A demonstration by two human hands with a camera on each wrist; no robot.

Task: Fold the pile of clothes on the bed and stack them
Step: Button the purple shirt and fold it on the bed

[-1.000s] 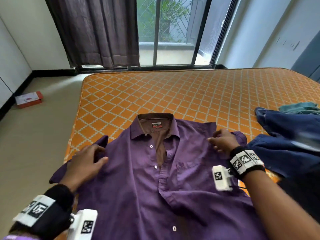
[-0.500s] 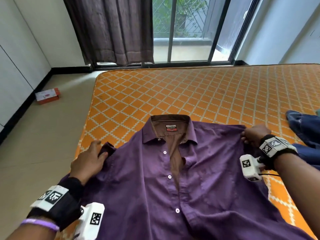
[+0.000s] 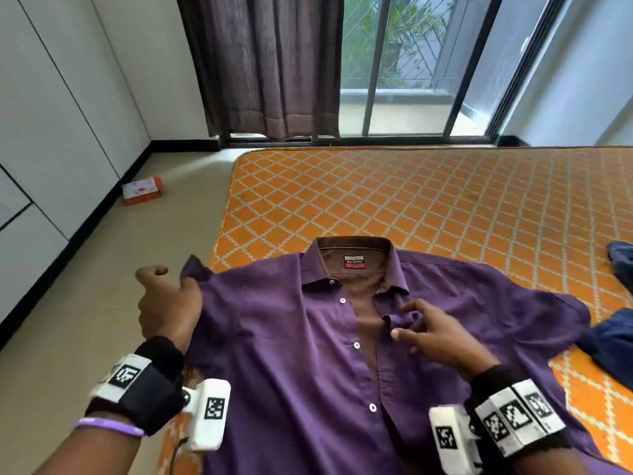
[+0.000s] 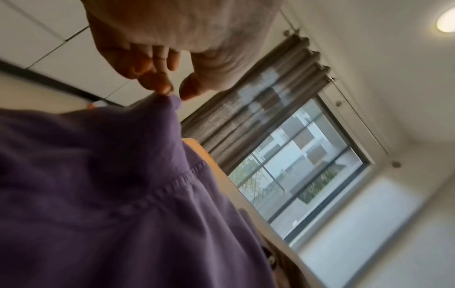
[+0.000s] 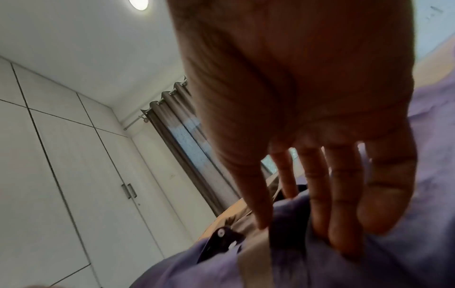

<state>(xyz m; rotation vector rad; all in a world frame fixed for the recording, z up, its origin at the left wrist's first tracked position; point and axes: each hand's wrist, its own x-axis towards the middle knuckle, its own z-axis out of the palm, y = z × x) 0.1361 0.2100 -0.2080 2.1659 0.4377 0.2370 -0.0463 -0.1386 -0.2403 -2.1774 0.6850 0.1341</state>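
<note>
A purple button-up shirt (image 3: 294, 341) is lying face up on the orange diamond-patterned bed (image 3: 445, 207), collar pointing toward the window and its front placket partly gaping open over a brown lining. The left hand (image 3: 168, 310) is gripping the shirt's left shoulder edge at the bed's near corner, fingers curled around a bunched fold of cloth (the left wrist view is showing fingertip and thumb pinching a peak of purple fabric). The right hand (image 3: 435, 334) is resting on the chest area just right of the placket, fingers spread and relaxed, thumb and fingertips touching the fabric without closing on it. Dark blue denim clothing (image 3: 613, 341) is lying at the bed's right edge, touching the shirt's right sleeve. A small orange-and-white box (image 3: 142, 190) is sitting on the floor near the white wardrobe doors (image 3: 51, 132), and a dark curtain (image 3: 263, 63) is hanging beside the sliding glass door (image 3: 411, 63).
</note>
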